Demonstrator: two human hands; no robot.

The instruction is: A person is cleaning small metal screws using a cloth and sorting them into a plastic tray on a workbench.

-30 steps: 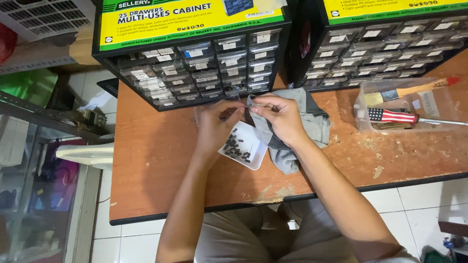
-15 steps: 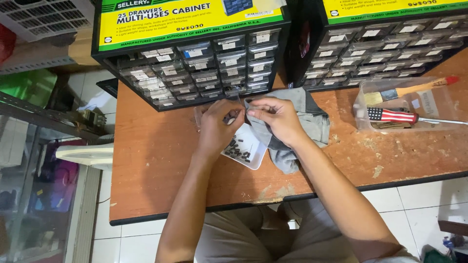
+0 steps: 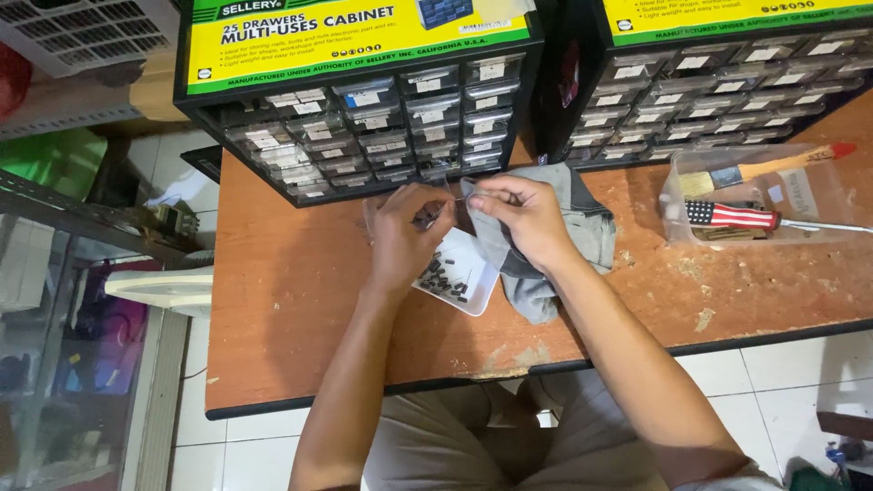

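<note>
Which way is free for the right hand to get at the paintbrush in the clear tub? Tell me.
Probably yes, sideways along the table. The right hand rests on the grey cloth; bare tabletop lies between it and the open-topped clear tub, where the paintbrush lies uncovered.

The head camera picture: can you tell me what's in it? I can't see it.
Two hands, left hand and right hand, pinch something tiny together above a white tray of small dark parts on an orange table. A grey cloth lies beneath the right hand, with drawer cabinets behind.
</note>
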